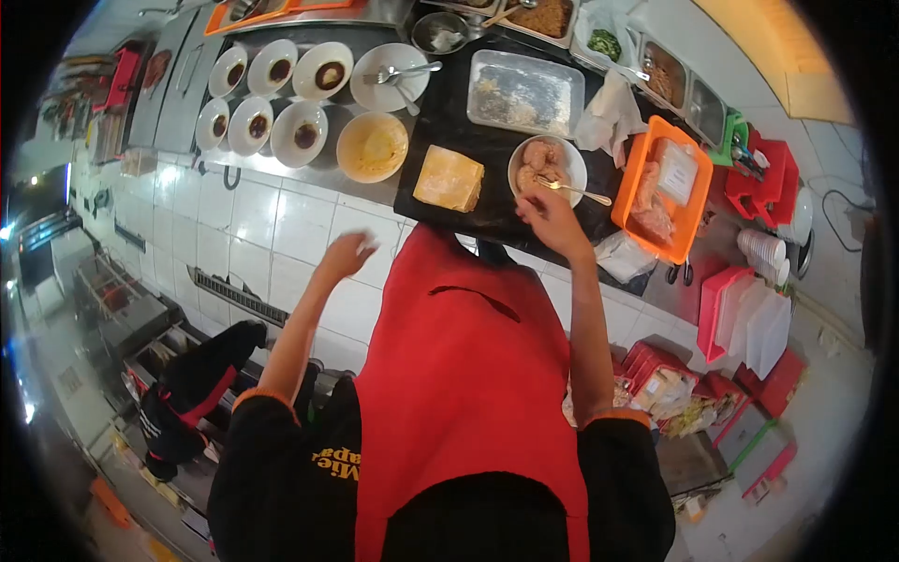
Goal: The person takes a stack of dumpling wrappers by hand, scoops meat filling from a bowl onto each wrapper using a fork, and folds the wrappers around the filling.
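Observation:
My left hand (348, 255) is held out over the floor in front of the counter, empty, its fingers apart and slightly blurred. At the near rim of a white bowl (579, 169) is my right hand (551, 221), fingers loosely bent and apart. Whether they touch the rim is hard to see. Pale pinkish minced filling (541, 161) lies in that bowl, and a gold-coloured fork or spoon (585, 195) leans out to the right. Left of it sits a stack of square yellow dough wrappers (449, 178). Behind both lies a metal tray (524, 92) dusted with flour.
Several white bowls (299, 131) with dark sauce stand at left, beside a bowl of yellow mixture (372, 147) and one with cutlery (389, 80). An orange basket (662, 187) and crumpled white cloth (611, 117) are at right. Another person (192, 393) is at lower left.

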A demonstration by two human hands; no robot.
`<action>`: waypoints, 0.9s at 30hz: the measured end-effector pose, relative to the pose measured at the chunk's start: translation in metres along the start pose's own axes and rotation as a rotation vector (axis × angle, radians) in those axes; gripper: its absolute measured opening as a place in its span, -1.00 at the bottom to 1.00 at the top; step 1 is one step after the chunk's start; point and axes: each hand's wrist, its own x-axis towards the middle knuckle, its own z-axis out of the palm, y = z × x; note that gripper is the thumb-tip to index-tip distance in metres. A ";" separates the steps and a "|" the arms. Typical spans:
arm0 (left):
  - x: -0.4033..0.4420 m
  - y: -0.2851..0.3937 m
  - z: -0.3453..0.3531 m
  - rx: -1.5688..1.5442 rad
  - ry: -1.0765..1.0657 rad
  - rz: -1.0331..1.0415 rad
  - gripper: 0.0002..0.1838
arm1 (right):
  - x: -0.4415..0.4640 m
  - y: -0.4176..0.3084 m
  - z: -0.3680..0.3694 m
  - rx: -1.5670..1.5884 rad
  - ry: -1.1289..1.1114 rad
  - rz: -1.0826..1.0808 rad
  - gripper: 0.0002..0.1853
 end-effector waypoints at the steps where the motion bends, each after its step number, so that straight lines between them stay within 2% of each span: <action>1: 0.023 0.045 -0.018 -0.155 0.103 0.008 -0.60 | 0.013 0.003 0.017 -0.070 0.004 -0.032 -0.68; 2: 0.041 0.083 -0.030 -0.219 0.243 0.071 -0.67 | 0.025 0.007 0.033 -0.142 0.007 -0.065 -0.59; 3: 0.058 0.108 -0.035 -0.231 0.274 0.046 -0.65 | 0.037 0.010 0.050 -0.147 -0.005 -0.074 -0.59; 5: 0.083 0.136 -0.027 -0.247 0.314 0.016 -0.63 | 0.058 0.021 0.082 -0.057 -0.007 0.236 -0.35; 7: 0.103 0.147 -0.008 -0.066 0.662 0.031 -0.54 | 0.073 0.046 0.106 -0.187 0.042 0.233 -0.29; 8: 0.109 0.151 -0.003 -0.069 0.666 0.028 -0.54 | 0.077 0.044 0.112 -0.310 0.100 0.234 -0.23; 10: 0.117 0.154 0.004 -0.245 0.580 -0.156 -0.48 | 0.079 0.044 0.123 -0.206 0.178 0.240 -0.21; 12: 0.125 0.146 0.012 -0.251 0.606 -0.135 -0.46 | 0.083 0.046 0.133 -0.134 0.286 0.274 -0.19; 13: 0.130 0.143 0.017 -0.355 0.577 -0.150 -0.46 | 0.083 0.047 0.139 -0.136 0.284 0.278 -0.19; 15: 0.135 0.142 0.016 -0.461 0.552 -0.164 -0.46 | 0.083 0.041 0.147 -0.091 0.480 0.268 -0.25; 16: 0.134 0.142 0.016 -0.487 0.551 -0.158 -0.48 | 0.082 0.039 0.146 -0.094 0.478 0.269 -0.25; 18: 0.138 0.135 0.020 -0.513 0.552 -0.152 -0.49 | 0.085 0.033 0.140 0.203 0.379 0.399 -0.35; 22: 0.141 0.122 0.019 -0.547 0.524 -0.141 -0.55 | 0.091 0.036 0.143 0.313 0.291 0.478 -0.43; 25: 0.139 0.123 0.011 -0.596 0.503 -0.146 -0.56 | 0.094 0.037 0.150 0.260 0.293 0.348 -0.43; 27: 0.143 0.116 0.017 -0.618 0.490 -0.155 -0.56 | 0.091 0.032 0.151 0.030 0.385 0.204 -0.42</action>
